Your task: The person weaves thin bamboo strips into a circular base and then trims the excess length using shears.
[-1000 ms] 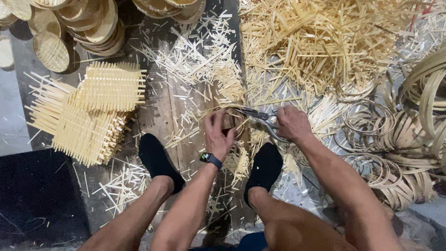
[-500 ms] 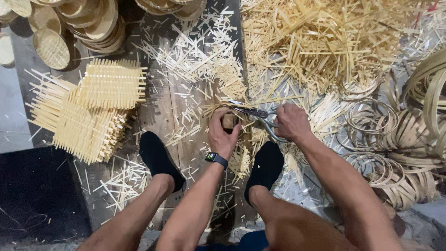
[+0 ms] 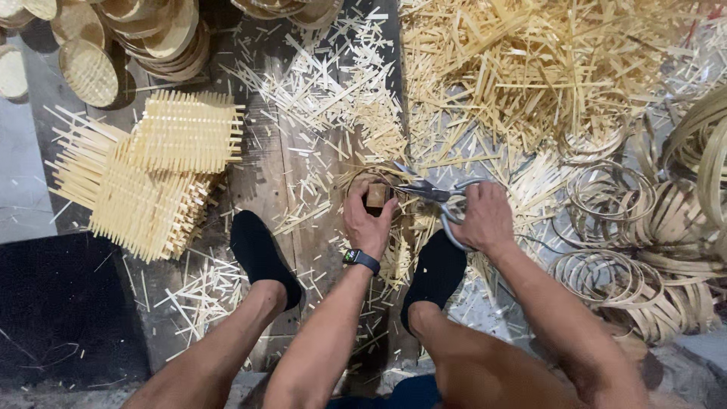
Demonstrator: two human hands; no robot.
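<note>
Small woven disc (image 3: pixel 376 191) pinned on the plank (image 3: pixel 265 174) between two black-socked feet, right in the middle. Left hand (image 3: pixel 369 220) clamped over the disc's near edge, fingers curled round it, thumb up the side, wrist with a dark watch (image 3: pixel 361 260) pointing straight back toward the body. Right hand (image 3: pixel 485 218) closed round the scissor handles, knuckles up, forearm coming in from the lower right. Scissors (image 3: pixel 433 194) lying almost flat, blades a little apart (tips right at the disc's top-right rim, touching or nearly, hard to call).

Not much free room: left foot (image 3: pixel 261 256) just left of the disc, right foot (image 3: pixel 435 273) just below the scissors, loose strips (image 3: pixel 530 68) heaped right behind. Only bare-ish stretch is the plank to the left, still littered with offcuts.

Counts: two hands, two feet, one pair of scissors, one disc in hand. Two square woven mats (image 3: pixel 151 182) overlapping at far left, well apart. Stack of finished round trays (image 3: pixel 144 38) top left, too many to count. Coils of hoops (image 3: pixel 644 227) piled on the right, also too many to count.
</note>
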